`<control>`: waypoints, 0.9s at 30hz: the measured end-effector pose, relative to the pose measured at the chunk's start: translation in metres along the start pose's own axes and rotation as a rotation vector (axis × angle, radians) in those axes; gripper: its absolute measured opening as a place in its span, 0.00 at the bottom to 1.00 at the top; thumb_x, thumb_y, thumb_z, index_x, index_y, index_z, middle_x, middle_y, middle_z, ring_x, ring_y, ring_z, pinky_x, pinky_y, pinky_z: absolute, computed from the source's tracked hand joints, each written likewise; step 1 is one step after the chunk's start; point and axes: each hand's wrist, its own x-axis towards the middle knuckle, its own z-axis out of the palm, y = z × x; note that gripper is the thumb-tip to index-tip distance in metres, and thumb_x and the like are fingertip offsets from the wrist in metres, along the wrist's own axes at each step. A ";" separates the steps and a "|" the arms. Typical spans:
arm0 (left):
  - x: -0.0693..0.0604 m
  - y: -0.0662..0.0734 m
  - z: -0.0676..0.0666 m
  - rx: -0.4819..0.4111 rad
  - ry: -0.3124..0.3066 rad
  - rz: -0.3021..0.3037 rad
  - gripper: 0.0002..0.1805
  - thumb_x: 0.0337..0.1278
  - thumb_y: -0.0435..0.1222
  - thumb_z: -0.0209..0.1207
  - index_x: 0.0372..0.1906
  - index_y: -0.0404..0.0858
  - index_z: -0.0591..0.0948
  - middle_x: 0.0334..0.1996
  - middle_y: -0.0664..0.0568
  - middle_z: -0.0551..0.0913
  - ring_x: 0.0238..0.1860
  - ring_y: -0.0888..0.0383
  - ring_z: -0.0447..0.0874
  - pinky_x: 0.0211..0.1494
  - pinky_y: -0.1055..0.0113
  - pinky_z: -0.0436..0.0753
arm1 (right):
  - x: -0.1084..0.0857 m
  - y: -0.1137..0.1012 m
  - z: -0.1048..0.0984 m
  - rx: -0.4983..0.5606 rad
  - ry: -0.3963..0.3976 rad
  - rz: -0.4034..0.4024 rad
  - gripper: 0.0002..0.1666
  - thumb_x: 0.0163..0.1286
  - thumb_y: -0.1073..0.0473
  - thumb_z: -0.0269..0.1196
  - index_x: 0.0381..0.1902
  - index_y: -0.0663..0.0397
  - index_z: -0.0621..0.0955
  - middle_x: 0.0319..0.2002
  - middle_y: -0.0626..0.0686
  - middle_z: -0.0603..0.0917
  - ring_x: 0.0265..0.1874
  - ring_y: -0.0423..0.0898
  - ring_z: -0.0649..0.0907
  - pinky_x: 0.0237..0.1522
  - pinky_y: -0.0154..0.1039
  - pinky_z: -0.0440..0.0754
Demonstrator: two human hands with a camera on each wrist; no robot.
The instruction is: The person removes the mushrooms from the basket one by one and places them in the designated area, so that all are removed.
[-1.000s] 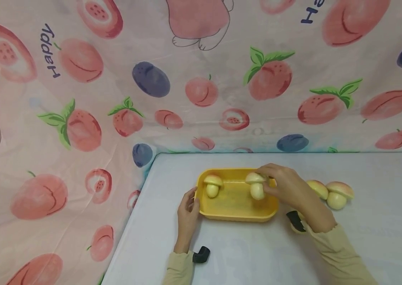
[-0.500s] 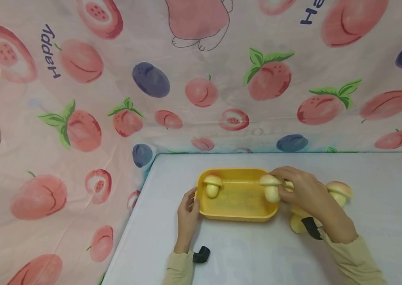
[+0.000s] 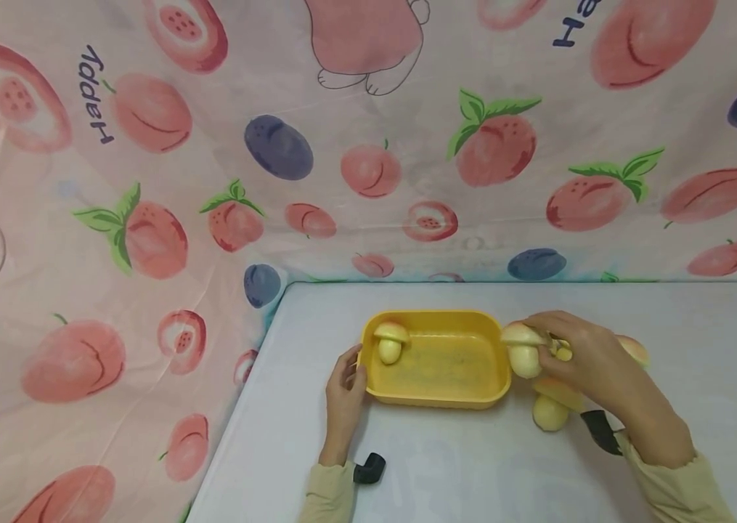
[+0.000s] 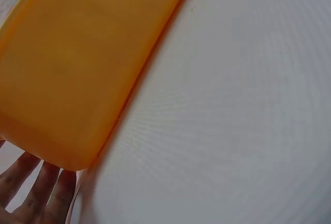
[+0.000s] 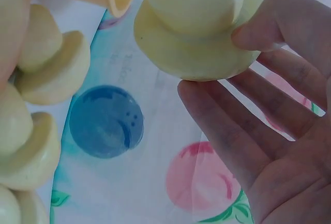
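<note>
In the head view, my right hand (image 3: pixel 600 367) pinches a toy mushroom (image 3: pixel 525 357) with a cream stem and a yellowish cap, just beyond the right end of a yellow tray (image 3: pixel 440 374). The right wrist view has the thumb and fingertips on the cap of this mushroom (image 5: pixel 194 58), its stem pointing up in that picture. Another toy mushroom (image 3: pixel 390 343) is in the tray's left part. At the tray's left end my left hand (image 3: pixel 344 388) rests against the outer wall. Its fingers (image 4: pixel 62 195) touch the tray from outside in the left wrist view.
More toy mushrooms are on the white table right of the tray: one (image 3: pixel 551 408) below my right hand, another (image 3: pixel 632 349) partly hidden behind it. Several mushrooms (image 5: pixel 36 146) cluster in the right wrist view. A fruit-printed cloth (image 3: pixel 368 167) hangs behind the table.
My right hand has moved to the right with the mushroom, from over the tray's right part to just past its right end. The left hand and tray have stayed in place.
</note>
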 end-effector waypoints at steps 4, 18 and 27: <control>0.000 0.001 0.000 0.003 0.002 0.001 0.19 0.71 0.34 0.54 0.64 0.46 0.77 0.62 0.50 0.79 0.58 0.51 0.79 0.60 0.59 0.78 | -0.005 0.003 -0.005 -0.009 0.002 0.021 0.24 0.54 0.69 0.70 0.51 0.53 0.84 0.49 0.54 0.86 0.47 0.56 0.85 0.43 0.56 0.82; 0.000 0.001 0.001 -0.003 0.002 -0.020 0.20 0.71 0.34 0.54 0.64 0.48 0.77 0.62 0.52 0.78 0.58 0.54 0.78 0.60 0.64 0.78 | -0.022 0.017 -0.015 -0.075 0.021 0.043 0.26 0.49 0.68 0.74 0.50 0.56 0.83 0.46 0.55 0.86 0.45 0.56 0.85 0.42 0.53 0.83; 0.001 -0.003 0.001 -0.004 0.010 0.014 0.19 0.71 0.34 0.54 0.64 0.45 0.77 0.61 0.48 0.79 0.57 0.49 0.79 0.60 0.58 0.79 | -0.034 0.030 -0.019 -0.098 0.048 0.045 0.27 0.47 0.68 0.75 0.48 0.50 0.84 0.45 0.51 0.86 0.38 0.45 0.82 0.37 0.23 0.74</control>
